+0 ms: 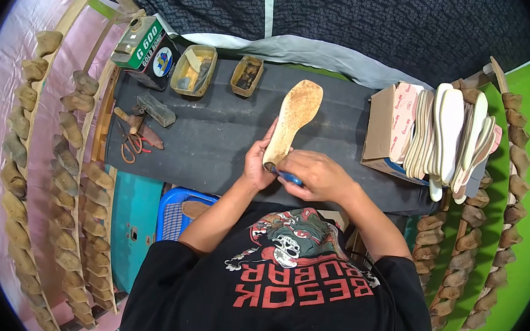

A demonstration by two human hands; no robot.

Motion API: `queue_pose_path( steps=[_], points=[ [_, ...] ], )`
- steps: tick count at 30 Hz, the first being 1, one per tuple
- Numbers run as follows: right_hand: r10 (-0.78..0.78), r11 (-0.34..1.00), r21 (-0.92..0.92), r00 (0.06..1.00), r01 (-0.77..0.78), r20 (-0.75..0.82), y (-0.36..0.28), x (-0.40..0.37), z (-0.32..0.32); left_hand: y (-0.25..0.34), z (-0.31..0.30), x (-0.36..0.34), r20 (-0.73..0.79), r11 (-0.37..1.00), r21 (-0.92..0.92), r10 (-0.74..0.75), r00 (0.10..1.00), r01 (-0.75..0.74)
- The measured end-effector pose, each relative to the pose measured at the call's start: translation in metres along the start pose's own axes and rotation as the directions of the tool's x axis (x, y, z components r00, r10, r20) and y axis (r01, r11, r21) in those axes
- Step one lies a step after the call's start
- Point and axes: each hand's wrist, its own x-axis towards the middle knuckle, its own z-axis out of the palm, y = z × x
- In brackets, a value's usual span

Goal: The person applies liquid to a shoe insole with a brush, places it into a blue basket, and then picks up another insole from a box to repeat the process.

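My left hand grips the heel end of a shoe sole, which has a mottled tan, cork-like face and a pale edge. The sole is tilted above the table, its wide toe end pointing away from me. My right hand is closed around a small tool with a blue handle. The dark end of that tool meets the sole's heel, close to my left fingers. Its exact kind is hidden by my hand.
Scissors and a grey block lie at the left of the dark table. Behind them stand a glue can and two tubs. A cardboard box and stacked soles are right. Racks of shoe lasts flank me.
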Motion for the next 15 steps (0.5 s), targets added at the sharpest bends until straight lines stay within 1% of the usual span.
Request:
queue_pose_path(
  steps=[1, 2, 5, 6, 9, 10, 12, 13, 14, 15],
  points=[
    [0.023, 1.000, -0.001, 1.000, -0.023, 0.014, 0.003, 0.002, -0.003, -0.002, 0.004, 0.002, -0.027, 0.999, -0.033, 0.003, 1.000, -0.004],
    [0.019, 1.000, 0.014, 0.999, -0.018, -0.049, 0.006, 0.004, -0.005, -0.004, 0.007, 0.004, -0.054, 0.998, -0.065, 0.005, 0.999, -0.009],
    [0.064, 0.997, -0.026, 0.989, -0.068, -0.131, 0.017, 0.009, -0.018, -0.008, 0.007, 0.002, -0.058, 0.990, -0.138, -0.044, 0.997, 0.036],
    [0.126, 0.991, -0.023, 0.982, -0.130, -0.141, 0.017, 0.012, -0.026, -0.012, -0.007, 0.002, 0.029, 0.996, -0.064, -0.057, 0.998, 0.059],
    [0.107, 0.985, -0.103, 0.964, -0.135, -0.242, 0.029, 0.012, -0.029, -0.020, -0.022, 0.001, 0.067, 0.996, -0.025, -0.088, 0.994, 0.090],
    [0.104, 0.984, -0.119, 0.968, -0.134, -0.230, 0.028, 0.012, -0.029, -0.020, -0.018, 0.000, 0.029, 0.995, -0.030, -0.093, 0.995, 0.094],
    [0.097, 0.980, -0.150, 0.974, -0.130, -0.205, 0.024, 0.011, -0.029, -0.019, -0.026, 0.002, 0.112, 0.994, -0.059, -0.082, 0.990, 0.089],
    [0.070, 0.984, -0.147, 0.979, -0.099, -0.191, 0.022, 0.011, -0.027, -0.019, -0.028, 0.003, 0.152, 0.993, -0.074, -0.074, 0.986, 0.086],
    [0.042, 0.987, -0.143, 0.983, -0.068, -0.177, 0.019, 0.011, -0.024, -0.021, -0.030, 0.005, 0.111, 0.996, -0.069, -0.051, 0.993, 0.059],
    [0.015, 0.990, -0.137, 0.986, -0.038, -0.163, 0.015, 0.010, -0.020, -0.020, -0.018, 0.006, 0.069, 0.997, -0.063, -0.028, 0.997, 0.032]
  ],
)
